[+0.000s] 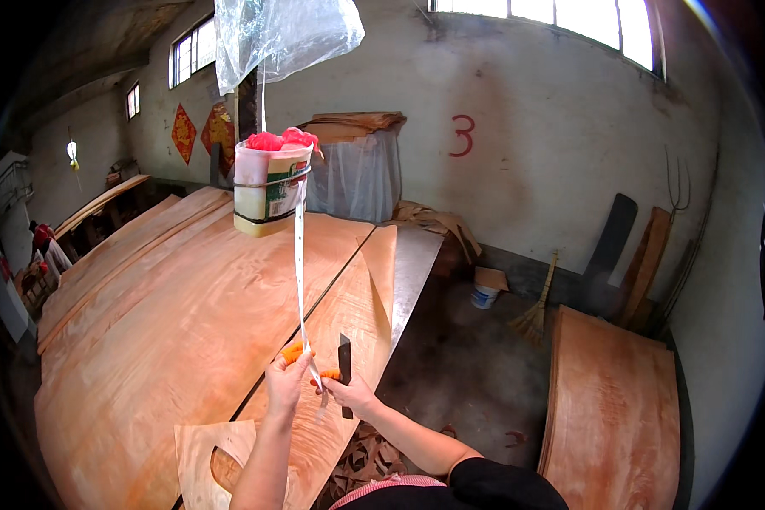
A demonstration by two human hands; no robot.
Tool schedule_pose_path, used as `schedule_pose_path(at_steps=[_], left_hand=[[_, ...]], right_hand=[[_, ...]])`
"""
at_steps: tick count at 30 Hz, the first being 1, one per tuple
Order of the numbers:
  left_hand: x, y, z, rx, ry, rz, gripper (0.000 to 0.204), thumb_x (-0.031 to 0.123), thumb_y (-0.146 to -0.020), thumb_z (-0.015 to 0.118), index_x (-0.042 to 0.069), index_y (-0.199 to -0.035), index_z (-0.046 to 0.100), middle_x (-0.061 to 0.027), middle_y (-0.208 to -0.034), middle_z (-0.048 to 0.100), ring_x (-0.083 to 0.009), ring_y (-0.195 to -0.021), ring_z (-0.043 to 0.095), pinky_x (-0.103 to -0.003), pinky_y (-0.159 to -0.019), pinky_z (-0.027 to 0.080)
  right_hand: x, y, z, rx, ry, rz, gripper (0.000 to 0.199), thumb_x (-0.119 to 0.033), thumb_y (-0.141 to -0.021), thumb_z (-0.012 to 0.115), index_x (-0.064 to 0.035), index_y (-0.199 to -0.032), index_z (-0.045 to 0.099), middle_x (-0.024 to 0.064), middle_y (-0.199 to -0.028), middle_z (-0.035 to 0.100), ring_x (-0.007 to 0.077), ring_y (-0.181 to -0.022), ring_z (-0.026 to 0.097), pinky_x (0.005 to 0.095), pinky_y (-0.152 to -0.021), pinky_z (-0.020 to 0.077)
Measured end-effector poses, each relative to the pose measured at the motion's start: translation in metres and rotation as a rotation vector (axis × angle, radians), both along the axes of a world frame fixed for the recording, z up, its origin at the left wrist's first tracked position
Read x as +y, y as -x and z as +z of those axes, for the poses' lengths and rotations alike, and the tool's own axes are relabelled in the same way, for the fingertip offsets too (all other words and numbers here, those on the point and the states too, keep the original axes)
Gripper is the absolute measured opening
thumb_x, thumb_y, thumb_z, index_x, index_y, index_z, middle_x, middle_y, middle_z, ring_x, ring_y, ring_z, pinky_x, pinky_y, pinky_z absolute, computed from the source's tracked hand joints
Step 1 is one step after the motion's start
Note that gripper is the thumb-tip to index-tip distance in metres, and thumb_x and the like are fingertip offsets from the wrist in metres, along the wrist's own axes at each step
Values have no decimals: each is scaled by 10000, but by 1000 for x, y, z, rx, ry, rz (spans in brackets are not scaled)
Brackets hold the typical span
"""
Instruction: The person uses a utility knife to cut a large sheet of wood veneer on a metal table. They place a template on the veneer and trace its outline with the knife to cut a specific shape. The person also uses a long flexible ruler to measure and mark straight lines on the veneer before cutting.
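Observation:
A white paper-like tape (299,255) with small dark marks runs down from a hanging plastic tub (251,191) to my hands. My left hand (284,384), with an orange cover on a finger, is closed on the tape above a wood veneer sheet (187,297). Just to its right, my right hand (355,396) grips a flat dark knife (345,365) with a slanted tip, pointing up. Orange finger covers show on this hand too. The tape's lower end passes close by its fingers; whether they pinch it is hard to see.
Red cloth-like material (282,139) fills the tub's top. A torn veneer piece (197,450) lies near my left forearm. Scraps (370,455) litter the floor beside the table. To the right stands a veneer stack (612,408); a broom (535,314) and small bucket (484,295) are by the wall.

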State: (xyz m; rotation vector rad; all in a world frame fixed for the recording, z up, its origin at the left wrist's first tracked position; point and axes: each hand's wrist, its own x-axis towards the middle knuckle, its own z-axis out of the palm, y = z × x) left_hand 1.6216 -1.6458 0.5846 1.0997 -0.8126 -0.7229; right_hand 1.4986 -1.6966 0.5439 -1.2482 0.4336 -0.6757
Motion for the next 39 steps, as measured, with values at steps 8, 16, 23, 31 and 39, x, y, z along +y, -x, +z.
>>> schedule_pose_path(at_steps=[8,16,23,31,39], left_hand=[[4,15,-3,66,78,-15,218,72,-763,547,-2,-968,563,-73,-925,581,-100,-837,525,-225,-745,397],[-1,34,3,42,314,76,194,58,-790,519,-13,-966,558,-83,-1026,543,-110,-909,502,-246,-817,374],[18,-14,-32,298,351,100,310,273,-809,506,39,-1011,525,-77,-1062,525,-133,-977,474,-269,-808,384],[27,-48,-41,633,441,248,499,480,-830,332,63,-1078,453,-52,-1064,493,-142,-987,461,-293,-780,404],[64,11,-143,-510,-73,-39,335,238,-699,642,62,-970,555,-72,-878,565,-184,-793,542,-259,-705,412]], right_hand=[[3,-3,-20,-65,-319,94,178,-206,-837,451,-71,-909,540,-66,-643,476,0,-435,327,137,-382,217],[-9,7,-83,-116,-840,191,139,-208,-825,465,-81,-851,517,-68,-569,468,13,-409,363,145,-351,217],[-6,21,-94,39,-654,128,220,-166,-822,463,2,-961,489,-28,-663,478,35,-403,283,157,-366,235],[-4,30,-81,124,-419,41,161,-151,-814,479,-2,-859,524,-23,-620,468,28,-384,253,168,-360,209],[30,3,-61,162,-207,-120,147,-136,-809,487,-4,-788,546,-19,-581,479,13,-379,272,169,-354,197]])
